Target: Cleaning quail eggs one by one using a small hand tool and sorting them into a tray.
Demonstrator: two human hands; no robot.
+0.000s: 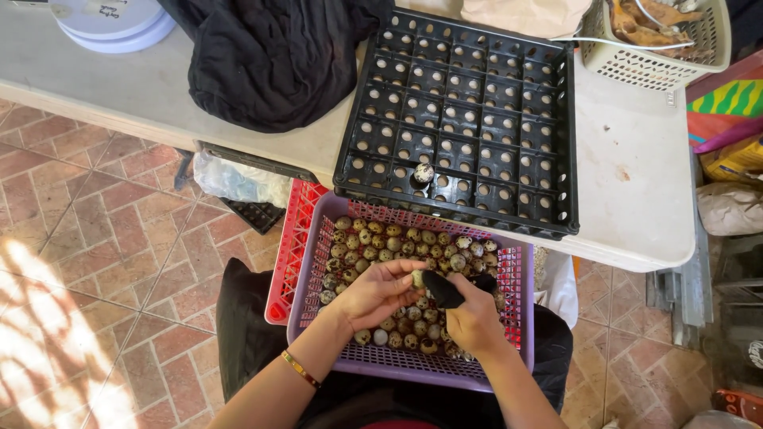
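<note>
Pinching one small speckled egg point(416, 278) lightly in left hand point(373, 294) fingertips, right hand point(474, 318) gripping a dark cloth point(443, 289) — it looks light, thin-shelled, easily cracked.

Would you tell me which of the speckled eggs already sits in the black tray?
Only the lone speckled egg in the black tray near its front edge; all others lie in the purple basket.

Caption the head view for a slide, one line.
Left hand holds a speckled egg while right hand wipes it with a black cloth over a purple basket.
</note>
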